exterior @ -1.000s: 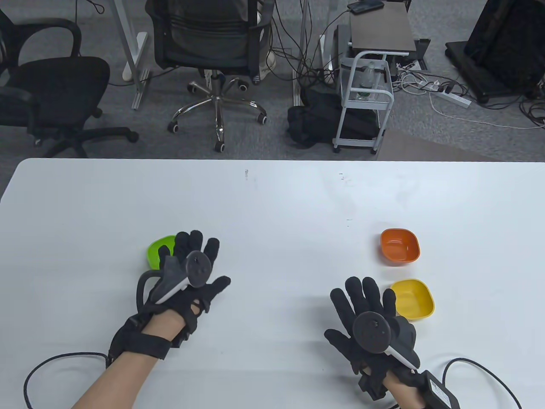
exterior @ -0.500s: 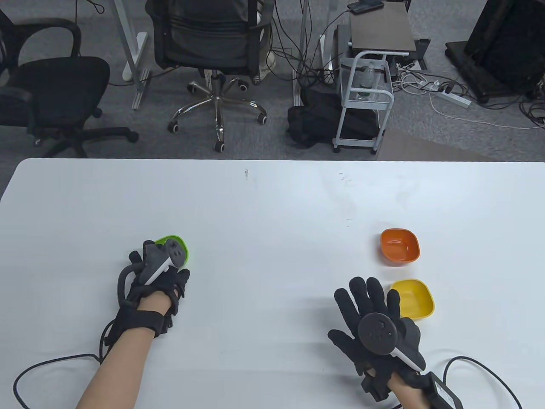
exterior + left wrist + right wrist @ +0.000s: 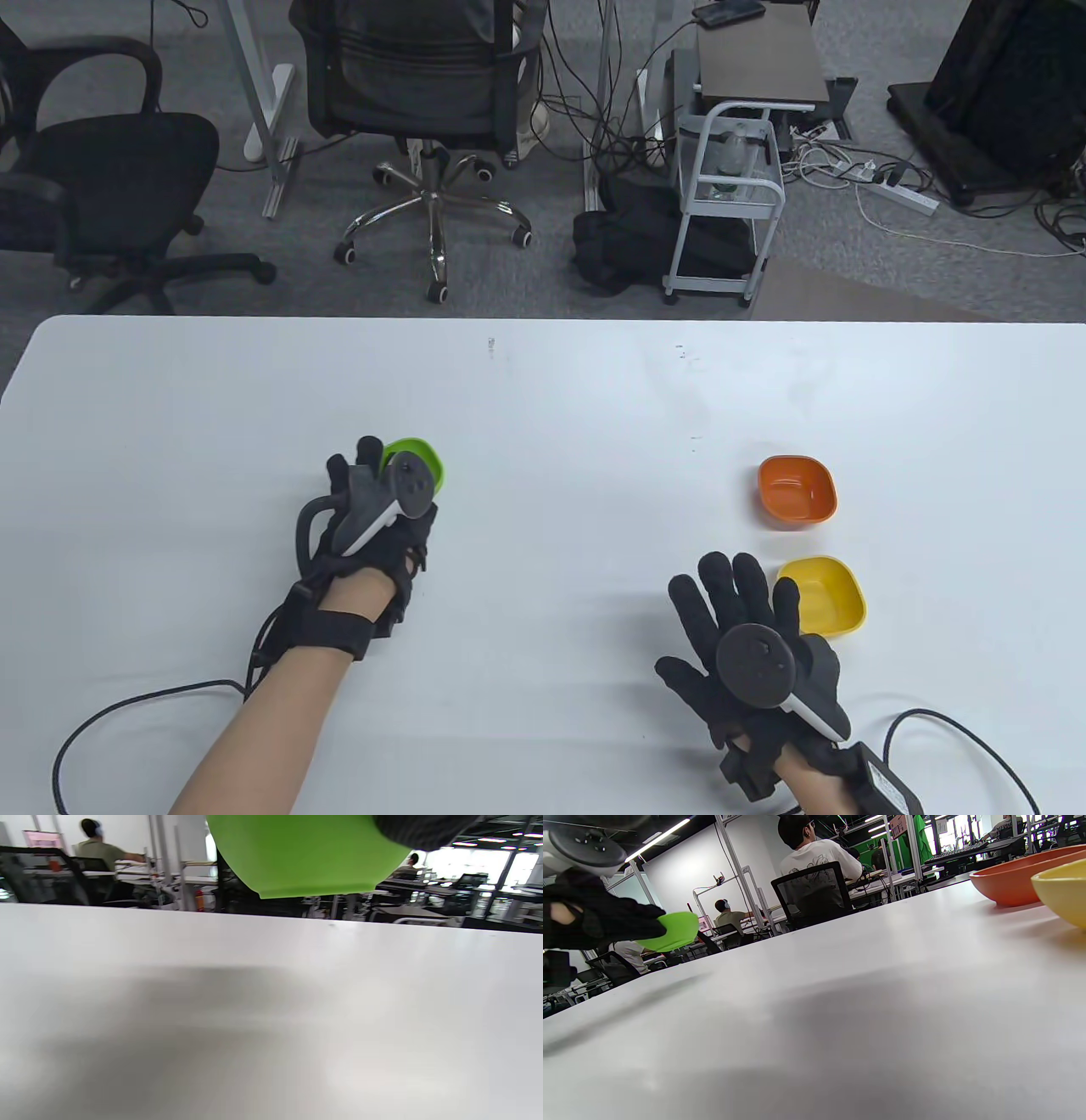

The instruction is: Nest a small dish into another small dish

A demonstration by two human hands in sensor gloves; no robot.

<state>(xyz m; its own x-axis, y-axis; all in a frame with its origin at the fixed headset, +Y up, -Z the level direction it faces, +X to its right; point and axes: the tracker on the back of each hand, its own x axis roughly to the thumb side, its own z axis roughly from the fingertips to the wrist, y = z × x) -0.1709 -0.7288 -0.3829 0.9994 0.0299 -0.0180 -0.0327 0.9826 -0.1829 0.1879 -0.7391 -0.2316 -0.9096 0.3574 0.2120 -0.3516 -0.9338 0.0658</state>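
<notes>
My left hand grips a small green dish and holds it clear above the white table. The dish's underside fills the top of the left wrist view, and it shows raised at the left of the right wrist view. A small orange dish and a small yellow dish sit on the table at the right. They also show at the right edge of the right wrist view, orange and yellow. My right hand lies flat and open on the table, its fingers touching the yellow dish's left side.
Cables run from both wrists across the table's near edge. Beyond the far edge stand office chairs and a small white cart on the floor.
My left hand closed over the green dish, lifted it off the table and carried it to the right. My right hand has barely moved.
</notes>
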